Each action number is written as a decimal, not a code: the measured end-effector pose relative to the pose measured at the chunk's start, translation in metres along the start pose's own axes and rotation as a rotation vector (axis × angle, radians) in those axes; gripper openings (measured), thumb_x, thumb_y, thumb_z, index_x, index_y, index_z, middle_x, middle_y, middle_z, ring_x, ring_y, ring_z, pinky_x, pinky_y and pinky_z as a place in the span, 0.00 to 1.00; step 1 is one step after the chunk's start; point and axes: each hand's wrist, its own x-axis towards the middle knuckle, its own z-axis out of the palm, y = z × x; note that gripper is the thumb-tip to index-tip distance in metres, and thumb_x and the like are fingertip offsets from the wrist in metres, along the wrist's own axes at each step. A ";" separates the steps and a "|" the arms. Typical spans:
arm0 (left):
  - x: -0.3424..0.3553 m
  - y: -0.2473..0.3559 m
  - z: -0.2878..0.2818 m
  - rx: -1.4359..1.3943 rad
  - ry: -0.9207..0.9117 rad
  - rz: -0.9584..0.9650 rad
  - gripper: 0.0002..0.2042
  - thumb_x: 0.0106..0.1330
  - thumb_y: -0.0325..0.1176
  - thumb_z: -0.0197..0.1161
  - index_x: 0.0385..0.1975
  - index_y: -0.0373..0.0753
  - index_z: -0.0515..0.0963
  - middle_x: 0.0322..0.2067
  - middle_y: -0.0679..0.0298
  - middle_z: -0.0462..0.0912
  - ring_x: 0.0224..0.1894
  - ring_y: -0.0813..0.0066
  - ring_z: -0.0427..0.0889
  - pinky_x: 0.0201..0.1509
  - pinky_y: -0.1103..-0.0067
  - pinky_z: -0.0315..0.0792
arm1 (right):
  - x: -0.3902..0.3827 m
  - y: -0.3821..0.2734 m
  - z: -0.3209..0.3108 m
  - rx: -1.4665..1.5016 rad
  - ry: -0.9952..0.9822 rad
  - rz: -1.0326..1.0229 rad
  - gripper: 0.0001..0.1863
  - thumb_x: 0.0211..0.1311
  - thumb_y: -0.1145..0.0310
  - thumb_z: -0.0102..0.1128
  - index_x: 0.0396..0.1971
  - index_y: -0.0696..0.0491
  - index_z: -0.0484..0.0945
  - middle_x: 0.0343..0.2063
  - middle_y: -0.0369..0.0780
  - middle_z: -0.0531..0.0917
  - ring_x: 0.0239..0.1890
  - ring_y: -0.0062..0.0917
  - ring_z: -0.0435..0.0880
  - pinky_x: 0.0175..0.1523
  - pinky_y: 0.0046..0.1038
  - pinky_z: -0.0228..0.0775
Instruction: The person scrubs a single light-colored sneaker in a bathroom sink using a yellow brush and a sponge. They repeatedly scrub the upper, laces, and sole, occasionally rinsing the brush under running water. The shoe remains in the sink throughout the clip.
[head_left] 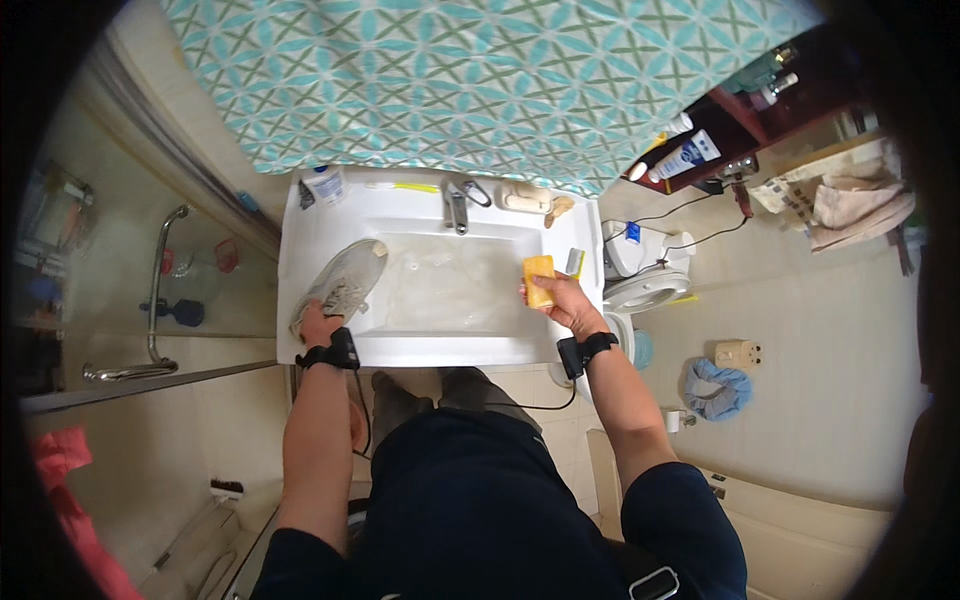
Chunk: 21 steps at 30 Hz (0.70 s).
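Observation:
A grey-white lace-up sneaker (pixel 352 278) lies slanted over the left rim of the white sink (pixel 420 350). My left hand (pixel 321 325) grips it at its near end; part of the fingers is hidden. Over the basin's right side, my right hand (pixel 562 300) holds a yellow rectangular block (pixel 539 272), its fingers wrapped round it. Whether the block is sponge or soap I cannot tell. Cloudy, whitish water (pixel 450 285) lies in the basin below the faucet (pixel 457 210). A small brush (pixel 575 262) rests on the rim just right of the block.
Along the sink's back edge stand a white bottle (pixel 325 184), a yellow-green toothbrush (pixel 415 187) and a soap dish (pixel 526 197). A patterned teal curtain (pixel 480 90) hangs behind. The toilet (pixel 650 285) stands to the right. A dark cable (pixel 530 406) runs between my wrist straps.

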 end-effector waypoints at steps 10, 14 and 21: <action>0.004 -0.048 0.013 0.047 -0.020 -0.086 0.22 0.63 0.37 0.66 0.54 0.33 0.77 0.30 0.65 0.79 0.33 0.68 0.77 0.34 0.73 0.73 | 0.103 -0.101 -0.153 -0.914 0.608 -0.080 0.17 0.54 0.67 0.73 0.34 0.67 0.84 0.31 0.47 0.87 0.30 0.34 0.89 0.28 0.37 0.80; 0.021 -0.070 0.027 -1.159 0.070 -0.723 0.15 0.77 0.42 0.57 0.50 0.37 0.78 0.37 0.62 0.82 0.40 0.66 0.80 0.40 0.70 0.75 | 0.148 -0.135 -0.160 -1.253 0.478 -0.021 0.17 0.51 0.64 0.74 0.31 0.64 0.87 0.24 0.46 0.87 0.27 0.33 0.88 0.30 0.33 0.81; 0.008 0.003 0.012 -1.647 0.238 -0.789 0.19 0.81 0.40 0.50 0.64 0.37 0.70 0.59 0.55 0.79 0.60 0.53 0.78 0.66 0.58 0.72 | 0.185 -0.158 -0.151 -1.414 0.520 -0.100 0.17 0.54 0.66 0.66 0.43 0.58 0.84 0.26 0.42 0.87 0.22 0.31 0.87 0.28 0.30 0.81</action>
